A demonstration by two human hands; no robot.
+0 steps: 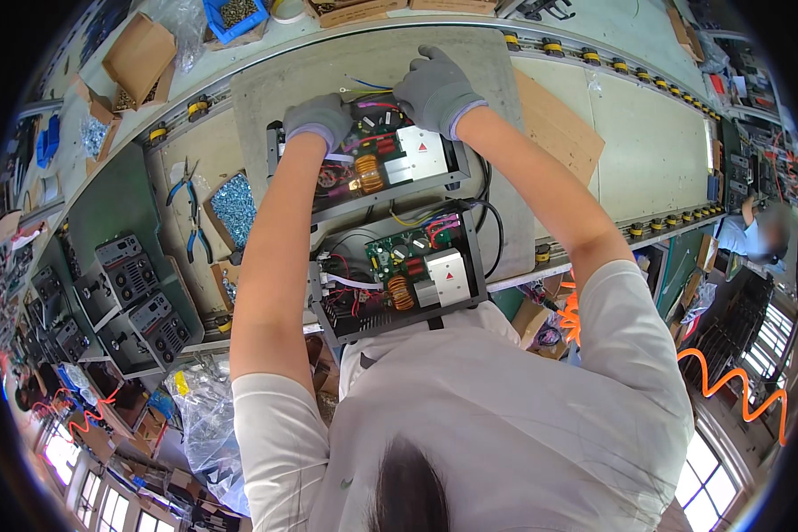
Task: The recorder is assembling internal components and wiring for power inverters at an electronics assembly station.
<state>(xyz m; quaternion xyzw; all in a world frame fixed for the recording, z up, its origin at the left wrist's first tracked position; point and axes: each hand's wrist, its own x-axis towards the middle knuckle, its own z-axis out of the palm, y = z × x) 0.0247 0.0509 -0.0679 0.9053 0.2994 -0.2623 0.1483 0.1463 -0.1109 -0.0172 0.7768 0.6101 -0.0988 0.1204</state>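
Two opened black metal units, each with a green circuit board, copper coil and silver metal block, lie one behind the other. Both my hands wear grey gloves and are at the farther unit (pixel 390 182). My left hand (pixel 317 120) has its fingers curled down at that unit's far left corner; what they grip is hidden. At its far edge, my right hand (pixel 436 93) is closed on thin blue and yellow-green wires (pixel 368 89), one finger pointing away. The nearer unit (pixel 397 270) rests against my body, untouched by either hand.
A grey board (pixel 510 199) lies beneath the farther unit, on a roller line (pixel 590 56). To the left are pliers (pixel 186 191) and a box of small screws (pixel 233 211). Several finished-looking black units (pixel 142 293) stand at left. A coiled orange hose (pixel 745 403) hangs at right.
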